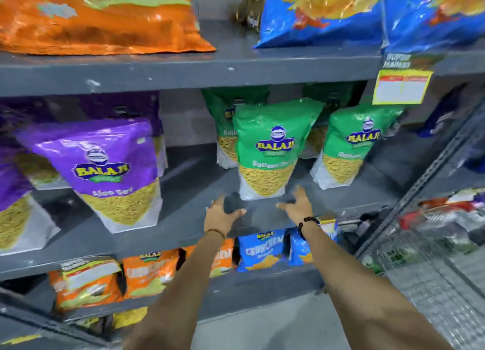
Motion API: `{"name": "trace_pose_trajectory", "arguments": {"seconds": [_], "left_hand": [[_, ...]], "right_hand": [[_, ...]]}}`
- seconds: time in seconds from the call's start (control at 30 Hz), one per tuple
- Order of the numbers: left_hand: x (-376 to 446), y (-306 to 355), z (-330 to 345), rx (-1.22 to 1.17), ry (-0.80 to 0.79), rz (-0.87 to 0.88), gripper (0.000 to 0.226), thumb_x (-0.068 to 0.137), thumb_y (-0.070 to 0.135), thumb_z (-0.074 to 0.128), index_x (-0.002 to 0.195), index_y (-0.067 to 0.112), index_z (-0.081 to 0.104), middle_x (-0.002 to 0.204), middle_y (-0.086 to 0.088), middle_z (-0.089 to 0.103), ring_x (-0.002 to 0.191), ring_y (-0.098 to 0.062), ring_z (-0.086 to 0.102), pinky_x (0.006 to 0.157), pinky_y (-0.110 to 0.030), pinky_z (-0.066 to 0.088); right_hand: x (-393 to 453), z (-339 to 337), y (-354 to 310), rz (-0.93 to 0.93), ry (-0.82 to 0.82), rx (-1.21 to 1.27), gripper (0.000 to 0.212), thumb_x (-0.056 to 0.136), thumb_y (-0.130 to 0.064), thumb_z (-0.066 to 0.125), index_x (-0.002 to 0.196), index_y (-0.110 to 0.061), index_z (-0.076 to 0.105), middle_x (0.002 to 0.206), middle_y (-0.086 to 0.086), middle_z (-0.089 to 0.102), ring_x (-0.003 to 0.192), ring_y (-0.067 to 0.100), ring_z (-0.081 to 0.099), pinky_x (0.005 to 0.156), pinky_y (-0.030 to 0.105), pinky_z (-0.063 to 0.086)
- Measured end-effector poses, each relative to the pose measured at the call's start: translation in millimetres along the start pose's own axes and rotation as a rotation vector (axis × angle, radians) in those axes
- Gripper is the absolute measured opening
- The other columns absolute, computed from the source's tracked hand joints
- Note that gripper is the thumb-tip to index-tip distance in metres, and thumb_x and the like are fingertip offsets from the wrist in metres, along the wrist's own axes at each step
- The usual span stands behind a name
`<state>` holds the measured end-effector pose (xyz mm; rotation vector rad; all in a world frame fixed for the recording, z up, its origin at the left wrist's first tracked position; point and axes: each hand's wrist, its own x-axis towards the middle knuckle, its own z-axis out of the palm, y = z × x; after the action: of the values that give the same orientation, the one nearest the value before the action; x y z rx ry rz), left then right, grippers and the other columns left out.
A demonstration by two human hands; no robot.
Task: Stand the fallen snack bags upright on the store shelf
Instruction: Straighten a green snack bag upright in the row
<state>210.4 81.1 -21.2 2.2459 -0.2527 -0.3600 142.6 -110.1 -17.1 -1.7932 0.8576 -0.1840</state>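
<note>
1. Now your left hand point(223, 213) and your right hand point(298, 205) both reach over the front part of the grey middle shelf point(183, 234), each spread wide with fingers splayed — neither has hold of anything.

2. Between your two hands, just beyond the fingertips, stands the green Balaji Ratlami Sev bag point(270, 150). It is upright on its white base, and your hands sit just beside its lower corners, apart from it.

3. Beyond that bag, a second green bag point(225, 124) stands behind it, partly hidden. Off past your right hand, another green Balaji bag point(349, 145) stands upright with a slight lean.

4. Out past your left hand, the purple Balaji Aloo Sev bag point(105, 171) stands on the same shelf, tilted toward you, with more purple bags point(15, 192) beside and behind it.

5. Above your hands, the upper shelf carries a large orange bag point(91, 19) on the left-hand side and blue bags point(322, 13) on the right-hand side. A yellow price tag point(401, 87) hangs from that shelf's edge.

6. Below your wrists, small orange Crunchem packs point(149, 273) and blue Crunchem packs point(262, 250) fill the lower shelf. You wear a dark bead bracelet point(308, 222) on the right wrist — and a thin band point(215, 233) on the left.
</note>
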Motion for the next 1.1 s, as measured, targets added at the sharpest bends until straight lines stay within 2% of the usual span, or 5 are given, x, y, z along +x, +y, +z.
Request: {"name": "trace_pose_trajectory", "arguments": {"seconds": [0.1,0.23,0.47,0.67,1.1], "left_hand": [[14.8,18.6,11.0,-0.022,-0.006,-0.024,0.079,0.073,0.037,0.075,0.139,0.010,0.039,0.145,-0.018,0.043,0.134,-0.035,0.039,0.112,-0.047,0.029],[26.8,26.6,18.3,-0.054,-0.040,-0.061,0.084,0.071,0.037,0.076,0.141,0.013,0.035,0.147,-0.015,0.041,0.136,-0.035,0.035,0.116,-0.052,0.022],[24.6,20.9,12.8,-0.142,0.062,-0.067,0.048,0.077,0.025,0.072,0.120,0.009,0.057,0.122,-0.013,0.063,0.117,-0.033,0.052,0.111,-0.053,0.031],[11.1,13.8,3.9,-0.149,0.077,-0.068,0.050,0.082,0.021,0.068,0.128,0.010,0.053,0.130,-0.011,0.059,0.120,-0.029,0.052,0.109,-0.044,0.038],[-1.0,13.2,5.8,-0.128,0.088,-0.078,0.055,0.078,0.027,0.072,0.126,0.012,0.052,0.133,-0.013,0.057,0.123,-0.034,0.050,0.113,-0.053,0.030]], "right_hand": [[22.2,-12.7,-4.9,-0.030,-0.125,-0.014,0.086,0.081,-0.008,0.069,0.150,-0.015,0.016,0.156,0.005,0.028,0.140,0.030,0.032,0.110,0.044,0.036],[39.6,-18.1,-10.6,-0.134,-0.206,-0.065,0.060,0.073,-0.006,0.076,0.125,-0.009,0.046,0.132,0.006,0.052,0.124,0.023,0.047,0.099,0.034,0.042],[40.5,-8.0,-14.0,-0.228,-0.244,-0.125,0.048,0.074,-0.009,0.074,0.118,-0.006,0.055,0.124,0.013,0.064,0.113,0.029,0.060,0.099,0.044,0.046],[29.6,-3.5,-12.7,-0.250,-0.225,-0.167,0.042,0.075,-0.015,0.074,0.113,-0.005,0.059,0.116,0.014,0.068,0.107,0.028,0.063,0.094,0.039,0.050],[21.0,-7.8,-8.3,-0.239,-0.267,-0.168,0.048,0.072,-0.016,0.077,0.117,-0.007,0.059,0.123,0.012,0.064,0.112,0.027,0.060,0.091,0.032,0.045]]}}
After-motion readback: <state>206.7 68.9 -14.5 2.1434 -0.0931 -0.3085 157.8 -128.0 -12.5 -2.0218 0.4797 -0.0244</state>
